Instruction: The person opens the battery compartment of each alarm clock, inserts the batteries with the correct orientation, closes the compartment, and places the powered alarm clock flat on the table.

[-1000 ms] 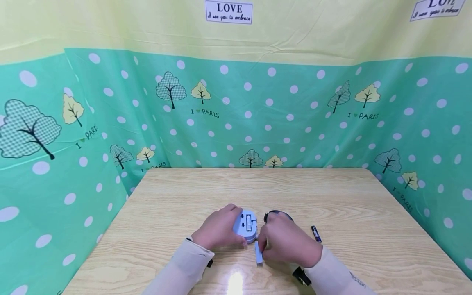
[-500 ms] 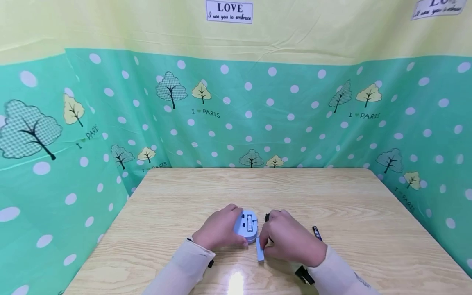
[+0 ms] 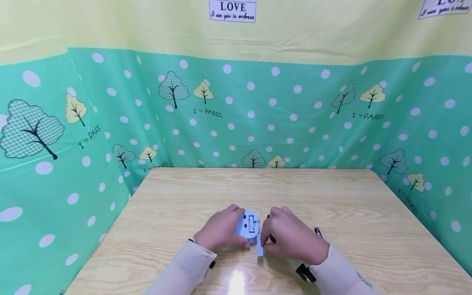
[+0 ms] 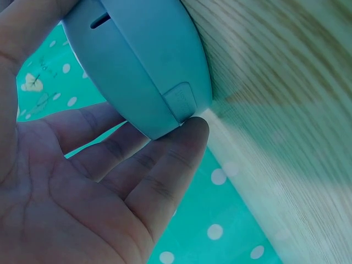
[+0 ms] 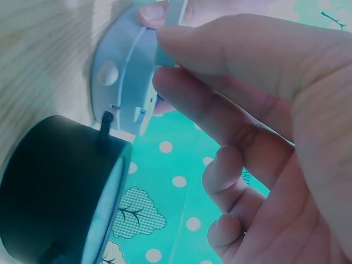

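A light-blue device (image 3: 243,234) is gripped on the bench (image 3: 184,196) by the left hand (image 3: 221,230), while a small pale strip (image 3: 259,246) is pinched by the right hand (image 3: 293,238).
The device's left side is clasped by the left hand – thumb at the near edge, fingers at the far one – and an open slot is shown in its upper face. The strip is held between the right hand's thumb and index finger, by the device's near right corner; whether the two are touching cannot be told. A black round container (image 5: 60,187) is seen close beside the device, and a dark battery (image 3: 318,232) is partly hidden beyond the right hand.
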The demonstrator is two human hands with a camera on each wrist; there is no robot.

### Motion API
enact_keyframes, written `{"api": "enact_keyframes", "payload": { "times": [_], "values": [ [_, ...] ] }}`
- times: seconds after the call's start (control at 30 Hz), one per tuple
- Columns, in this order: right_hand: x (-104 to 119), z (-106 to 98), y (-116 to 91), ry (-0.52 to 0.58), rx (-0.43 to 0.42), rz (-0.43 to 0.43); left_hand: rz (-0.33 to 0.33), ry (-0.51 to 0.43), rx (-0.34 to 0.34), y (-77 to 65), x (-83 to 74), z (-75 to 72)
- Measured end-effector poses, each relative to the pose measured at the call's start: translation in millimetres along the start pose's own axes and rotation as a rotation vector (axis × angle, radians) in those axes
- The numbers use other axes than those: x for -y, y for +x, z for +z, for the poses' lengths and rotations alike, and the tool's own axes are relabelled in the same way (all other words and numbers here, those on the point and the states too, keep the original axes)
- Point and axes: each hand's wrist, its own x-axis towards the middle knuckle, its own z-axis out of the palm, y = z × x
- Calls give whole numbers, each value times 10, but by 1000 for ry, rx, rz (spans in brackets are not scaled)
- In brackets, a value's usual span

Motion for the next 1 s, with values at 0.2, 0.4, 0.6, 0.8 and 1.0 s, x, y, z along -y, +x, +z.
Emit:
{"api": "enact_keyframes", "payload": {
  "times": [0.2, 0.4, 0.6, 0.8, 1.0],
  "values": [
    [0, -50, 33, -8, -39, 13, -11, -7, 10, -3, -22, -16],
    [-7, -83, 132, 0, -63, 30, -13, 4, 13, -9, -27, -21],
    [-45, -67, 190, -37, -107, 20, -23, 1, 21, -5, -23, -19],
    [-102, 16, 219, -61, -149, 45, -16, 8, 18, -2, -17, -14],
    [-154, 89, 255, -103, -182, 47, -18, 12, 16, -7, -11, -14]
  ]
}}
